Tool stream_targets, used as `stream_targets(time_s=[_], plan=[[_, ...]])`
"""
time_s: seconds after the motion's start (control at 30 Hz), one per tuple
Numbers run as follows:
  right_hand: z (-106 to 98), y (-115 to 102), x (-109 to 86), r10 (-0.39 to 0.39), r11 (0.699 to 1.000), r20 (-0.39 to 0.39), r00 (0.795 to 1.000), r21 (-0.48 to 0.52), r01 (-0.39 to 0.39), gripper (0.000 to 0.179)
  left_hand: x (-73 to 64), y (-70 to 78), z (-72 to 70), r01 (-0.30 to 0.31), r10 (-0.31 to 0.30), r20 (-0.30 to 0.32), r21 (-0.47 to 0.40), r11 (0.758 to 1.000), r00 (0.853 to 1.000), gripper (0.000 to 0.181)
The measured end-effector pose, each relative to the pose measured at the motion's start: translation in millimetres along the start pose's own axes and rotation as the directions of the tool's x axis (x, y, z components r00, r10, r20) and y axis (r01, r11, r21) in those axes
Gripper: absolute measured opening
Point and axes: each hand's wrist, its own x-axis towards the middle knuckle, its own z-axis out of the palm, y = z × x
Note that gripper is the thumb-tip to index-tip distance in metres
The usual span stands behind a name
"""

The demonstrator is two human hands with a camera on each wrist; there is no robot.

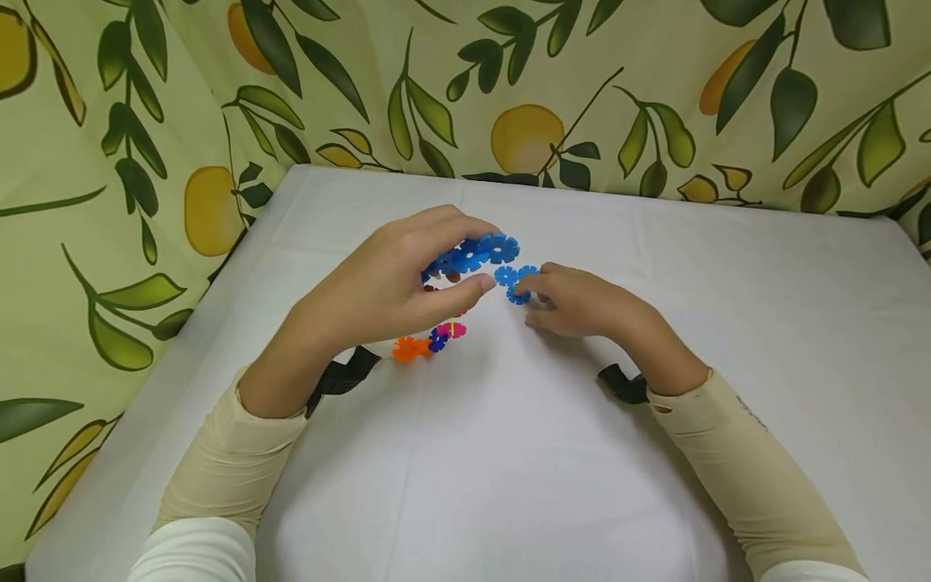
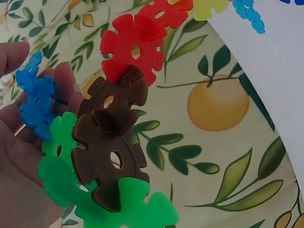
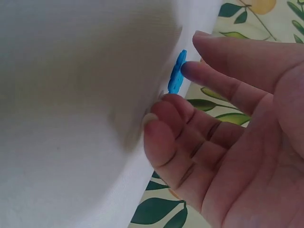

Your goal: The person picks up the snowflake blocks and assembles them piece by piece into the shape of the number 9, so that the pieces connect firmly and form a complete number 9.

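Observation:
My left hand [image 1: 396, 279] is curled round a chain of slotted plastic flower discs. Its blue discs [image 1: 469, 255] show between thumb and fingers, and in the left wrist view green discs [image 2: 61, 178], brown discs [image 2: 114, 159] and red discs [image 2: 133, 50] follow. Below the hand appear pink [image 1: 454, 330], dark blue and orange discs [image 1: 407, 349]; the part between is hidden behind the hand. My right hand [image 1: 582, 303] is at a small cluster of blue discs [image 1: 507, 276] on the table. One fingertip touches the cluster [image 3: 176, 73], while the thumb stays apart from it.
A white cloth covers the table [image 1: 465, 485]. Behind it and at the left hangs a curtain [image 1: 465, 89] patterned with leaves and fruit. Dark straps [image 1: 624, 385] sit at both wrists.

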Motion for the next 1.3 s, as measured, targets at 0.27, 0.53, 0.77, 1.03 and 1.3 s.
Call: stream_targets(time_s=[0.27, 0.53, 0.77, 1.03, 1.3], plan=[[3, -1, 1.5, -0.021, 0.999, -0.037, 0.999, -0.032, 0.02, 0.04, 0.0, -1.1, 0.0, -0.045, 0.045, -0.027, 0.0, 0.999, 0.999, 0.036], [4, 3, 2.3, 0.006, 0.998, -0.055, 0.998, -0.062, -0.009, 0.042, 0.9, -0.4, -0.6, -0.048, 0.048, -0.036, 0.002, 0.999, 0.998, 0.035], [4, 3, 2.1, -0.012, 0.995, -0.048, 0.999, -0.1, 0.007, 0.038, 0.4, -0.4, -0.5, -0.044, 0.044, -0.055, 0.006, 0.999, 0.997, 0.034], [-3, 10, -0.3, 0.027, 1.0, 0.062, 0.998, 0.005, -0.027, 0.021, -0.2, 0.3, -0.5, -0.022, 0.023, -0.036, 0.004, 1.0, 0.999, 0.035], [-21, 6, -16.4, -0.114, 0.951, 0.073, 0.991, 0.296, 0.088, 0.015, -0.3, 1.6, -1.4, -0.011, 0.011, -0.023, 0.008, 1.0, 1.0, 0.036]])
